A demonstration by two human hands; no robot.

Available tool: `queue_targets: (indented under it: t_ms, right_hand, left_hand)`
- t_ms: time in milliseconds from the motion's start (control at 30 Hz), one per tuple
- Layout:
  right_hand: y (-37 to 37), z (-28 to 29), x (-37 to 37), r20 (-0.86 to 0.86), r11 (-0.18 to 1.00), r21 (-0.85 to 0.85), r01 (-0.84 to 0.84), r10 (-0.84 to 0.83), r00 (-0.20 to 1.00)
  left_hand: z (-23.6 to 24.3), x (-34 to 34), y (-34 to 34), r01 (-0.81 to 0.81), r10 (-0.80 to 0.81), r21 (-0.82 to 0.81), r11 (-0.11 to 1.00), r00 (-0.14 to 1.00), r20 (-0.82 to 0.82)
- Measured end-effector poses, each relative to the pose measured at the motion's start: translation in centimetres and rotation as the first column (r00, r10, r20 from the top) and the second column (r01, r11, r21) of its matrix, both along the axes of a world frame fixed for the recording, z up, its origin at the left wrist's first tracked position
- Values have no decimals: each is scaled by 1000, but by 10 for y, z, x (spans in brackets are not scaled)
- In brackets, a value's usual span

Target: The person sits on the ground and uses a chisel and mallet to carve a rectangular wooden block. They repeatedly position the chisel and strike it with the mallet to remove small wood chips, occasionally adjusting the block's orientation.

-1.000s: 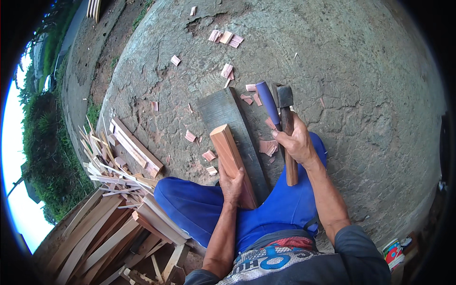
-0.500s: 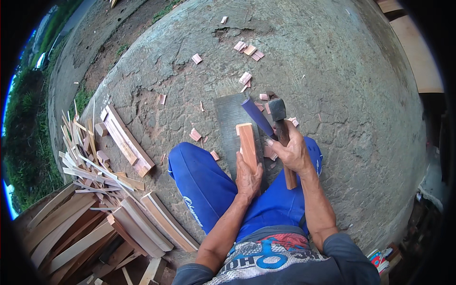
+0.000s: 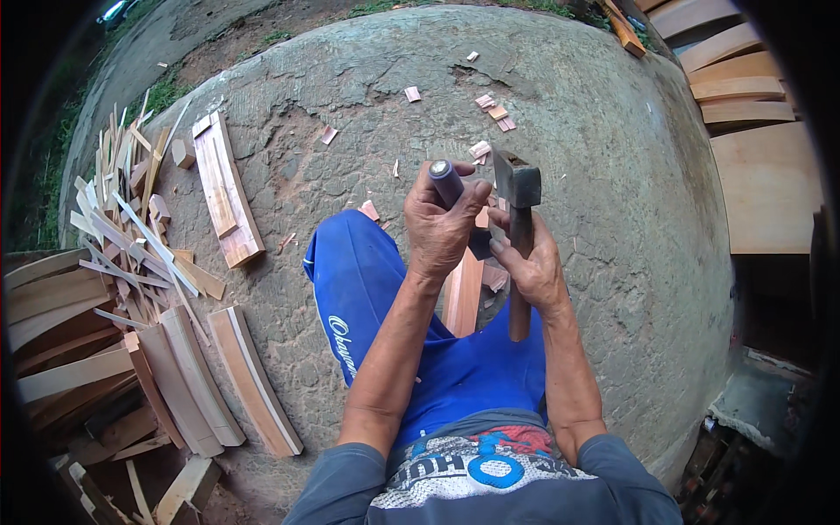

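Note:
The purple handle of a chisel-like tool (image 3: 444,182) is held in my left hand (image 3: 430,229), its dark metal part (image 3: 479,243) pointing toward my right hand (image 3: 528,261). My right hand is wrapped round the wooden handle of a hammer, whose squarish metal head (image 3: 518,182) is at the top. Its thumb is near or on the tool's metal part; I cannot tell if they touch. Beneath both hands a reddish wooden block (image 3: 461,299) lies between my blue-clad legs (image 3: 350,271), largely hidden by my hands and forearms.
Pinkish chips (image 3: 496,112) are scattered on cracked concrete (image 3: 621,254). At left lie a notched wooden piece (image 3: 229,192), a heap of thin offcuts (image 3: 131,219) and curved boards (image 3: 245,376). Stacked boards and panels (image 3: 761,184) stand at the right.
My left hand has let go of the wooden block and taken hold of the purple-handled tool, which was in my right hand beside the hammer. My view has swung rightward.

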State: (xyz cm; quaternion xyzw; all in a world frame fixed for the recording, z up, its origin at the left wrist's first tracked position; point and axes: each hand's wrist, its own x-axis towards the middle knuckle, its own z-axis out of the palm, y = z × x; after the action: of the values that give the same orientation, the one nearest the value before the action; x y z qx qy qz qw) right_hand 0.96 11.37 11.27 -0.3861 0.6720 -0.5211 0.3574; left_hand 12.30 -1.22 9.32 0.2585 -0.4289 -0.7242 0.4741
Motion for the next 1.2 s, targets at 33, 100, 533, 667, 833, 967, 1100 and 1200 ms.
queue_targets:
  t_ms: [33,100,533,667,833,967,1100,1200]
  right_hand:
    - [7,5,5,95,1000,21,23,-25,995]
    - [28,13,12,274,994,64,88,-102,956]
    - [107,7,33,343,988,81,130,-150,927]
    - [111,3,30,343,988,62,145,-157,926]
    - [110,3,27,365,984,67,168,-181,913]
    - [111,2,25,364,983,80,165,-183,913]
    - [111,0,24,385,982,76,171,-187,904]
    - [109,-2,26,393,984,46,174,-178,902]
  left_hand:
    - [-12,0,-4,-75,81,-87,993,995,66]
    - [-26,-6,-14,-185,235,-270,945,958,165]
    - [-38,-17,-2,83,-56,-143,986,982,183]
    - [-39,-21,-9,159,-97,-207,965,955,279]
    - [-37,-28,-11,66,-4,-227,972,965,261]
    - [-48,-31,-15,12,70,-286,958,959,275]
    - [-51,-35,-15,5,72,-261,965,956,283]
    - [-49,-37,-14,11,62,-255,967,959,277]
